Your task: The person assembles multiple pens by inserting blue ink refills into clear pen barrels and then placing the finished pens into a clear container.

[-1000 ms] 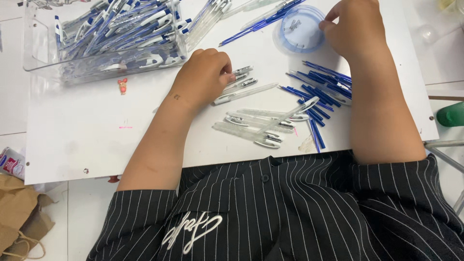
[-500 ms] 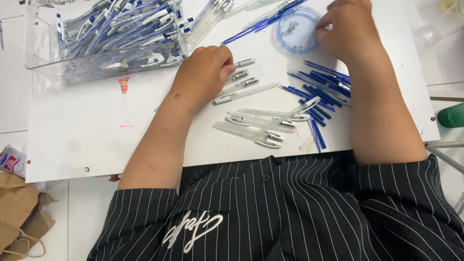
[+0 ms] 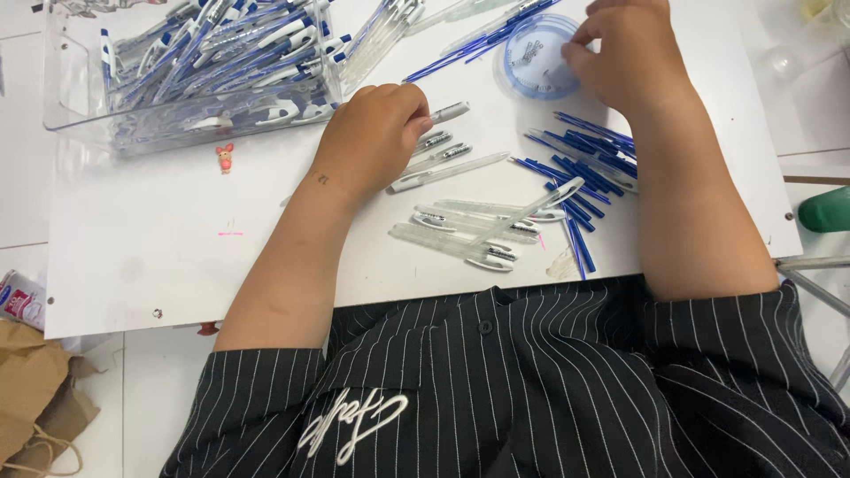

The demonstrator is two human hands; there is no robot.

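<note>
My left hand (image 3: 372,133) rests on the white board, fingers curled around a clear pen barrel (image 3: 447,112) whose end sticks out to the right. My right hand (image 3: 624,57) reaches over a round blue lid (image 3: 529,62) holding small metal parts, fingertips at its right rim; what it pinches, if anything, is hidden. Between my arms lie several clear pen barrels (image 3: 465,230) and a pile of blue ink refills (image 3: 580,164).
A clear plastic bin (image 3: 190,75) full of assembled blue-and-white pens stands at the far left. More refills (image 3: 460,49) lie by the lid. A small pink figure (image 3: 225,158) sits below the bin. A brown paper bag (image 3: 35,398) lies on the floor, a green object (image 3: 825,211) at right.
My left hand has shifted slightly away from me along the board, with a barrel end now showing past its fingers. My right hand stays at the blue lid.
</note>
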